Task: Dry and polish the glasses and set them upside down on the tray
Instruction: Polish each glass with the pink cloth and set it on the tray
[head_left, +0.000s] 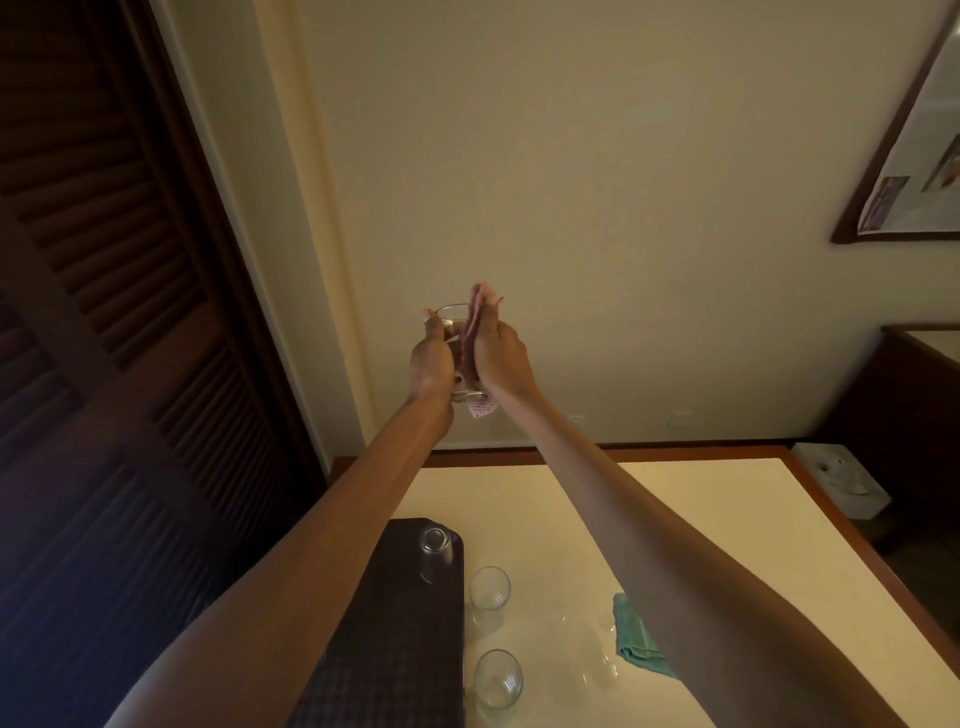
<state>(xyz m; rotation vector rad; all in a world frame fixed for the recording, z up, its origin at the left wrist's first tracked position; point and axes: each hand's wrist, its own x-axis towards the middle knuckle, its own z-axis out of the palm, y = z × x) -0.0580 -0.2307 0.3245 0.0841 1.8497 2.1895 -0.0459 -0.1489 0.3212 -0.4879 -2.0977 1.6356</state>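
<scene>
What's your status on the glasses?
Left hand holds raised glass; right hand rubs it with pink cloth. One inverted on tray. Nothing obstructing.

Nothing readable here, honestly. The framed print (914, 150) at the upper right of the frame has pictures and what might be lines of print on it — way too small and blurry to make out. The pink cloth (479, 410) near the middle has a fine pattern at its lower corner, not lettering as far as I can tell.
</scene>
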